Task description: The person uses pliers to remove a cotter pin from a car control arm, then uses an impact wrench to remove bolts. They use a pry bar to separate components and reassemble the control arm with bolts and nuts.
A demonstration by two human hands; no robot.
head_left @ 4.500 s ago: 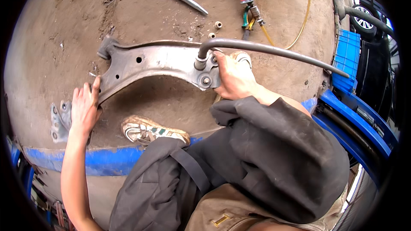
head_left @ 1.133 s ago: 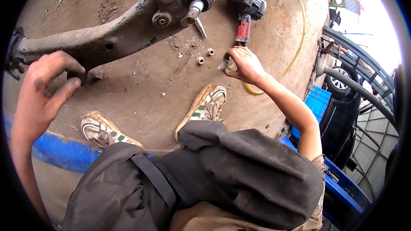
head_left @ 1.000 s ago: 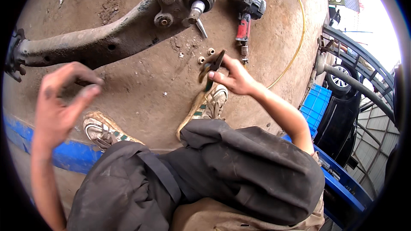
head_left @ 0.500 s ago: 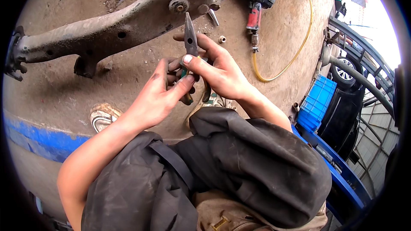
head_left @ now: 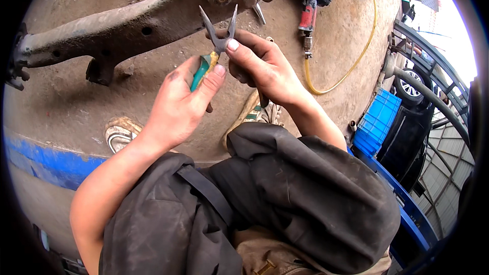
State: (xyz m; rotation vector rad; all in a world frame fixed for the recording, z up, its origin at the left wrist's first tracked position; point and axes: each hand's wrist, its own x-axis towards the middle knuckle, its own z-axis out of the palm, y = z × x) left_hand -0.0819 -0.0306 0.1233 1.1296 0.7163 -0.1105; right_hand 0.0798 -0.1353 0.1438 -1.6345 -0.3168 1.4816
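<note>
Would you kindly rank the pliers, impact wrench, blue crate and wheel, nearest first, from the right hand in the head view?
1. Pliers: touching the right hand.
2. Impact wrench: ahead, slightly right.
3. Blue crate: farther right.
4. Wheel: right, beyond the crate.

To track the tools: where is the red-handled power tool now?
Head view, right of top centre: the power tool lies on the floor, joined to the yellow hose.

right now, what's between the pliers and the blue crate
In the head view, going right from the pliers: the right hand on them, then the loop of yellow hose, then brown floor up to the blue crate.
</note>
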